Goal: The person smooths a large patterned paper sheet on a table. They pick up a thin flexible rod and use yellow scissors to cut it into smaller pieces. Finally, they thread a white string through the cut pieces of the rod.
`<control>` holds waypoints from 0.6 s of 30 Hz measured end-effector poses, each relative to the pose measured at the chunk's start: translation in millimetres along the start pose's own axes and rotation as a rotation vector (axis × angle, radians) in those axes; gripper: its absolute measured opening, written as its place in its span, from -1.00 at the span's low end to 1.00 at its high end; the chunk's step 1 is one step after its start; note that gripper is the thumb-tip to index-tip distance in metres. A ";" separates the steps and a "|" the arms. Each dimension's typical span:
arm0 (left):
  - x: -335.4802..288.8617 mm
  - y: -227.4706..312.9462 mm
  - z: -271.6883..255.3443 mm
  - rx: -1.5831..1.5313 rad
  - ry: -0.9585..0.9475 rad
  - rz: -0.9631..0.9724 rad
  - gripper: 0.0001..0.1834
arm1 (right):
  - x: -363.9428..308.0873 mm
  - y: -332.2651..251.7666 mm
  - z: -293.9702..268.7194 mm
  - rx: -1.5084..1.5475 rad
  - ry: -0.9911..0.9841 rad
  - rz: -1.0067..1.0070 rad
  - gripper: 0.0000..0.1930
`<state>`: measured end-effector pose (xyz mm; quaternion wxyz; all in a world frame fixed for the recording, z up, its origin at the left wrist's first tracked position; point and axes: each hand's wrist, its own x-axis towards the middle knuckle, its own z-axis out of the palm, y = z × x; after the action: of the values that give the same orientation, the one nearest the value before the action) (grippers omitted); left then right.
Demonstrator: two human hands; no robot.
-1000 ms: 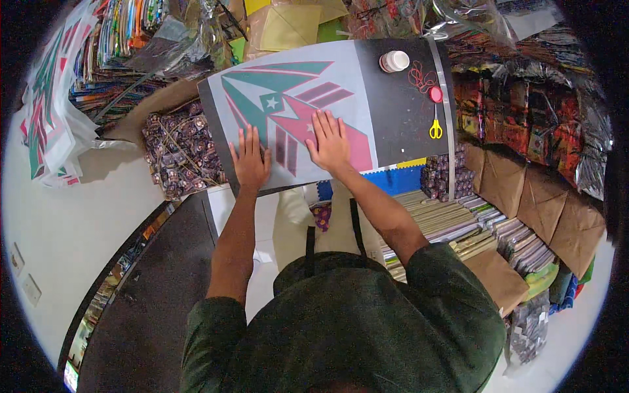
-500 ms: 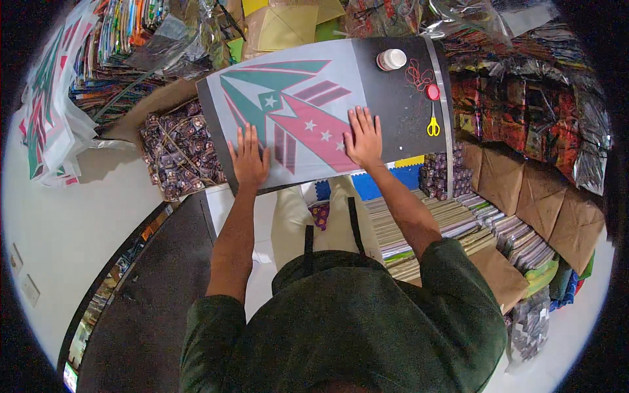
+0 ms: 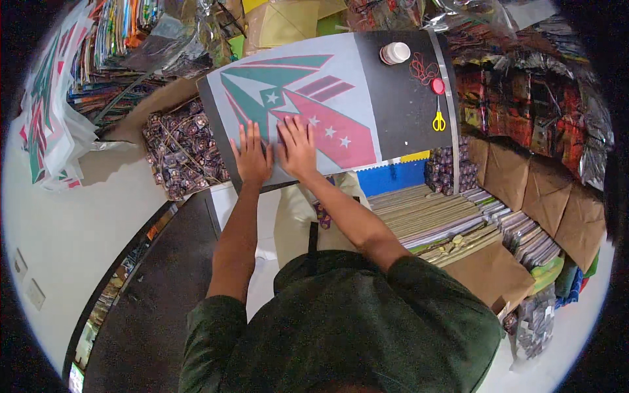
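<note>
A thin white sheet printed with green and pink-red bands and white stars lies flat over the left part of a black board. Both my hands rest on it near its front edge, side by side and slightly apart. My left hand lies flat at the lower left of the print, fingers stretched out. My right hand is flat just beside it, fingers extended, over the start of the red band. Neither hand holds anything.
On the board's right side are a white jar, red string, a red round lid and yellow-handled scissors. Similar printed sheets hang at the left. A bundle of small packets and stacked papers surround the board.
My right hand has slid left across the sheet, from the far end of the red band to beside my left hand. My left hand stays nearly in place.
</note>
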<state>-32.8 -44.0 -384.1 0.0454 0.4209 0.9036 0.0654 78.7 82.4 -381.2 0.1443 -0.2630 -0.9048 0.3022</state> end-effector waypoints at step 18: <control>-0.3 -2.5 2.5 -0.085 0.004 0.042 -0.19 | -26.8 63.7 -52.4 -0.221 -0.059 0.029 -0.29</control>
<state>-34.2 -45.6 -386.9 0.0602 0.4374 0.8910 0.1056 147.4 135.3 -383.0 0.0831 -0.2813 -0.9326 0.2102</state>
